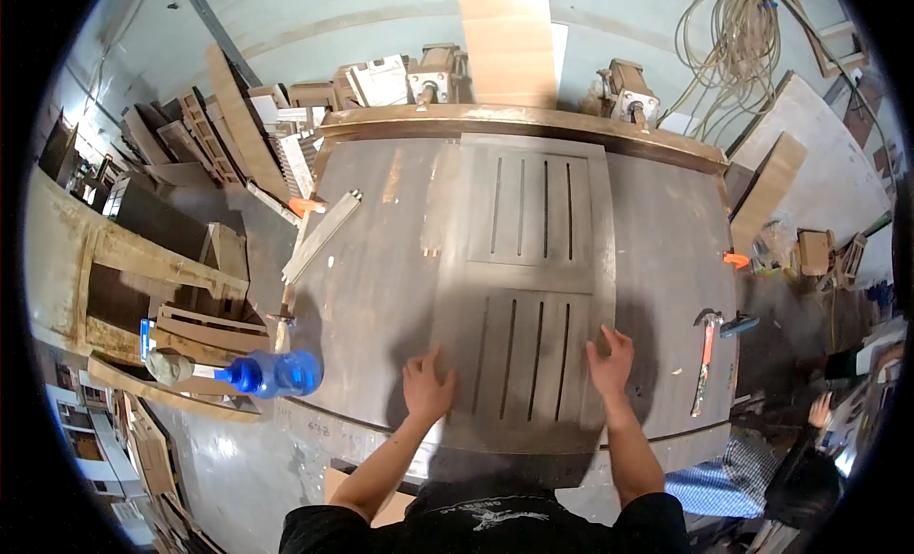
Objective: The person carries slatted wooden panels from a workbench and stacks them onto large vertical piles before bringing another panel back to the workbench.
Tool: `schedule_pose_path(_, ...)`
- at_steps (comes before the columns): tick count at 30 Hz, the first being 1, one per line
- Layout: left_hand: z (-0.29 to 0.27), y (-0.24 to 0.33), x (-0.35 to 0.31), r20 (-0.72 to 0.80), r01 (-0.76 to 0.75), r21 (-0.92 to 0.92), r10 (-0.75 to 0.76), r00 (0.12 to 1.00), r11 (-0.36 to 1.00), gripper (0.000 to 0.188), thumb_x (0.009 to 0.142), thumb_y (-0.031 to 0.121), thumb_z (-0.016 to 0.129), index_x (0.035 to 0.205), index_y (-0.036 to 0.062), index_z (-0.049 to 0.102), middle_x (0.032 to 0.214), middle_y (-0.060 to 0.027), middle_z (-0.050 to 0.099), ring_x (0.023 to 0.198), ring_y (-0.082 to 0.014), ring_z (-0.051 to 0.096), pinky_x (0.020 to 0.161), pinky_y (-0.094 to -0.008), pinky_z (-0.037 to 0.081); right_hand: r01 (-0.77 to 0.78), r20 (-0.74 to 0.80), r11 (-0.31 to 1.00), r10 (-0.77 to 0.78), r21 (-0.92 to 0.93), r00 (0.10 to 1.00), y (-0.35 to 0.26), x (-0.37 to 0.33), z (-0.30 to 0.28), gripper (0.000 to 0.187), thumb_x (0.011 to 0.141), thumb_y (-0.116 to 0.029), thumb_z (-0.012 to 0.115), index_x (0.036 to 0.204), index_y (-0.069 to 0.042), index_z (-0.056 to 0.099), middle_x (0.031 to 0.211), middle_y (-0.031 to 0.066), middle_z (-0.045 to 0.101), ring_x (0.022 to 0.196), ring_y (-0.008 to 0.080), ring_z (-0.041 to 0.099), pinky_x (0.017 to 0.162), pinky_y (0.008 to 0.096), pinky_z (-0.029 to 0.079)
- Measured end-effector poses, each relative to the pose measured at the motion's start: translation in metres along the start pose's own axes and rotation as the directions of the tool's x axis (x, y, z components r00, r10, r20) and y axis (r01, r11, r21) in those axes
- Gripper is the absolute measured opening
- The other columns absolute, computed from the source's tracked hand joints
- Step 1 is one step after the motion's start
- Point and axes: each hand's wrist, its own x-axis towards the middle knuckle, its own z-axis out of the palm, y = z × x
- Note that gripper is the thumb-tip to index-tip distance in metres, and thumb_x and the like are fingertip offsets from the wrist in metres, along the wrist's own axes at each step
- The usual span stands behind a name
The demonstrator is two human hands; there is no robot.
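Note:
A grey-brown wooden door panel lies lengthwise on the worktable, with slotted sections in its upper and lower halves. Beside the panel's near left edge rests my left hand, its fingers loosely bent and apart. At the opposite edge is my right hand, fingers spread, with the tips at the panel's side. Neither hand visibly wraps round the wood, and whether the fingertips press on it is hard to see. A claw hammer with an orange-and-silver handle lies on the table to the right of my right hand.
The brown worktable has a raised far beam with two clamp cylinders behind it. Wooden strips lie at its left edge, near a blue water bottle. Boards lean along the walls. Another person is at the lower right.

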Motion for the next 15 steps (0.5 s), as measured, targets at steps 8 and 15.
schedule_pose_path(8,0.027,0.044,0.205,-0.305,-0.1,0.157,0.144,0.941,0.983,0.079,0.077,0.052,0.067,0.14,0.0122,0.04,0.144,-0.0282,0.029,0.126,-0.0439,0.034,0.104,-0.0542,0.029,0.213,-0.189,0.922,-0.158,0.323,0.969,0.011,0.15,0.031,0.05,0.079,-0.016,0.072,0.125,-0.006,0.057,0.109,0.0147,0.06,0.098,0.0296,0.059,0.088,0.0389,0.047)
schedule_pose_path(15,0.048,0.063,0.255,-0.349,-0.016,0.246,0.104,0.931,0.969,0.072,0.078,0.055,0.064,0.137,0.0162,0.047,0.144,-0.0246,0.034,0.117,-0.0384,0.043,0.097,-0.0483,0.035,0.106,-0.368,0.994,-0.091,0.02,0.925,-0.03,0.168,0.062,0.042,0.074,-0.025,0.076,0.114,-0.02,0.068,0.106,0.0122,0.058,0.101,0.0314,0.053,0.086,0.0411,0.045)
